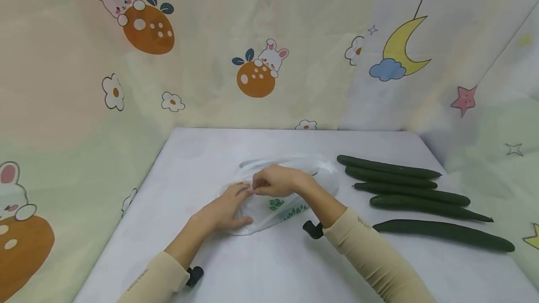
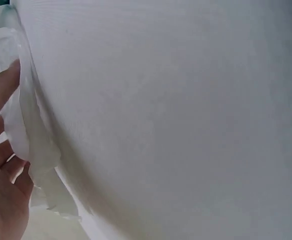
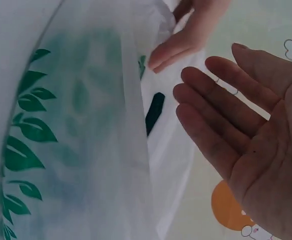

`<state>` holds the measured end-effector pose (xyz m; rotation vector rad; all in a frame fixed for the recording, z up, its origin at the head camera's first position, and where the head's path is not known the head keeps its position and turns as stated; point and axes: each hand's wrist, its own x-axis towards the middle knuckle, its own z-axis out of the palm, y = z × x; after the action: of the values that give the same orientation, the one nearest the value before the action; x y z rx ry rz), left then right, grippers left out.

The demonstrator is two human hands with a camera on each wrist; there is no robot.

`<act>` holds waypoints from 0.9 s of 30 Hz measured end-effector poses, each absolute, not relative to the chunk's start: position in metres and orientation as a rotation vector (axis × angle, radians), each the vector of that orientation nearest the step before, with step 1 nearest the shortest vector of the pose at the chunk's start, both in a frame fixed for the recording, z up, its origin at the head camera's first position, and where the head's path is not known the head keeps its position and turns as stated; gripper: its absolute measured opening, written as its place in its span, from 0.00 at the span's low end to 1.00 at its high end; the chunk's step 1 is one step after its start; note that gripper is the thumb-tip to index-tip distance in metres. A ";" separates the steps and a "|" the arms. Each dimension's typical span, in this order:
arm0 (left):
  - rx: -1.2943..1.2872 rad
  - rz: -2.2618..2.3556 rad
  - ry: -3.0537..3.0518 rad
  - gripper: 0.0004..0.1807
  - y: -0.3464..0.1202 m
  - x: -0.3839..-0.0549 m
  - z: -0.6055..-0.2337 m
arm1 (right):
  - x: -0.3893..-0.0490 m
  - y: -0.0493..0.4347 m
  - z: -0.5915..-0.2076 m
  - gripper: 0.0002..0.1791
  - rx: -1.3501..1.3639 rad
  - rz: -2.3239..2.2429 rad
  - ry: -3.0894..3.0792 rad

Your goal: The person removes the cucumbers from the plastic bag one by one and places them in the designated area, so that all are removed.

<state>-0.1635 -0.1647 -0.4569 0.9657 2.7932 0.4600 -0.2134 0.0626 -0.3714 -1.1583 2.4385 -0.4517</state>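
A white plastic bag [image 1: 263,207] with green leaf prints lies flat and crumpled at the middle of the table. At its left end, my left hand [image 1: 229,207] holds the bag's edge, the thumb on one side of the thin film and the bent fingers [image 2: 18,172] on the other. My right hand [image 1: 278,181] is over the bag; in the right wrist view its fingers [image 3: 211,107] are loosely bent, apart from the film, with nothing in them. Between the bag's layers a narrow dark green shape [image 3: 155,114] shows.
Several long cucumbers lie in a row to the right, the nearest cucumber [image 1: 446,234] close to my right sleeve [image 1: 379,256]. The white table [image 1: 210,146] is backed by a printed cloth [image 1: 210,60] that also hangs at both sides.
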 end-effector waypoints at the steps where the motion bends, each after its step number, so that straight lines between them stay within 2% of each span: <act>1: 0.978 0.452 2.808 0.42 -0.165 -0.164 -0.457 | -0.214 0.062 -0.374 0.08 -1.163 -0.455 2.440; 6: 0.998 0.433 2.852 0.37 -0.167 -0.165 -0.455 | -0.217 0.055 -0.382 0.12 -1.135 -0.407 2.416; 27: 1.049 0.361 2.855 0.35 -0.173 -0.169 -0.459 | -0.235 0.060 -0.404 0.40 -0.895 -0.241 2.516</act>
<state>-0.1688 -0.1728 -0.4595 1.0488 2.8545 0.3612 -0.2353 0.0603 -0.4039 -0.8948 2.5162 -0.2409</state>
